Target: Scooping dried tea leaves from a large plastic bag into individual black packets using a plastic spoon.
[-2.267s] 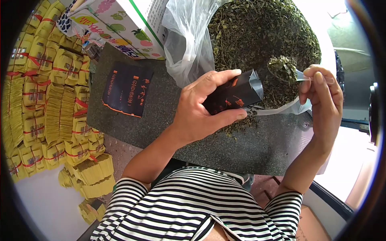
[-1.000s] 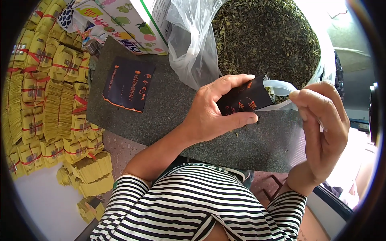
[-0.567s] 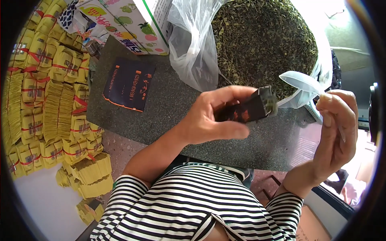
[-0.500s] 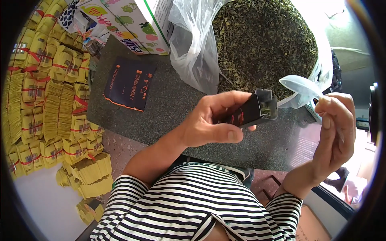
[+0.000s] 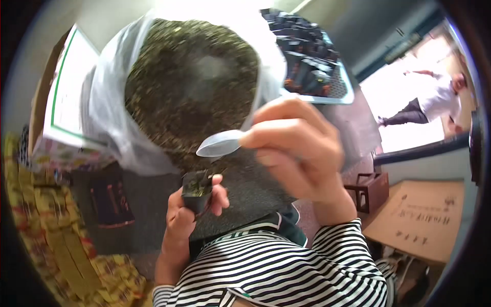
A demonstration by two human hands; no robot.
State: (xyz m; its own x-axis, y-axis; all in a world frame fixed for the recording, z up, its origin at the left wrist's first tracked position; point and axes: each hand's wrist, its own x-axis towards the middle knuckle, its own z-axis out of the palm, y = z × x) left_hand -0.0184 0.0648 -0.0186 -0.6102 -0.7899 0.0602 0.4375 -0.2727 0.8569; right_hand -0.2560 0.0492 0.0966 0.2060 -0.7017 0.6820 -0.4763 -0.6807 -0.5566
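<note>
My left hand [image 5: 179,220] is wrapped round a small black box [image 5: 197,202], its open top facing up and some dried leaves showing inside. Between the fingers of my right hand [image 5: 302,148], smeared a little by motion, is a translucent plastic scoop [image 5: 220,144]. The scoop hangs above and slightly right of the box, apart from it; I cannot make out any leaves in it. Beyond both hands stands a large clear plastic bag [image 5: 110,102] filled with dried, dark green leaves [image 5: 174,87].
A light blue basket [image 5: 337,98] of dark packets stands at the far right. On the grey table [image 5: 158,225] lies a dark flat packet [image 5: 110,202], near a white printed carton [image 5: 69,110]. Yellow bundles [image 5: 76,256] fill the lower left. A person [image 5: 434,100] is beyond the doorway, above a brown cardboard box [image 5: 417,217].
My view has swung to the right, bringing the basket and doorway in. The black box is now upright rather than tilted sideways, and the scoop has come nearer above it.
</note>
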